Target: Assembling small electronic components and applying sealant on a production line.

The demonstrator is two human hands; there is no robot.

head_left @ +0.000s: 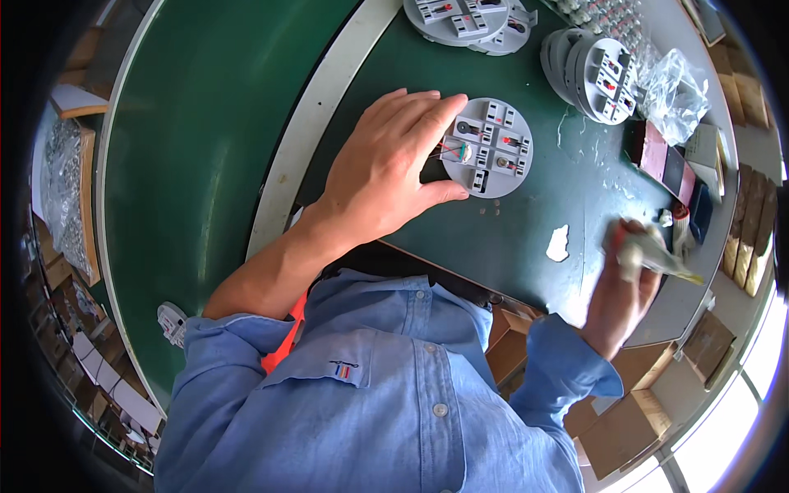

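A round grey plastic disc (501, 135) lies flat on the green table, with small white holders, red and dark parts, and thin red and dark wires on its face. My left hand (386, 156) steadies it from the left, fingers at the upper rim and thumb at the lower rim. Off to the right, my right hand (625, 283) is closed round a pale object with a thin yellowish tip (653, 255). Motion smears that object, so its kind cannot be made out.
Stacked grey discs (567, 70) stand at the back right, and more discs (464, 20) lie at the far edge. A clear plastic bag (674, 94) sits beside small boxes (703, 156). A green conveyor belt (189, 164) runs along the left, carrying a grey-white part (171, 323).
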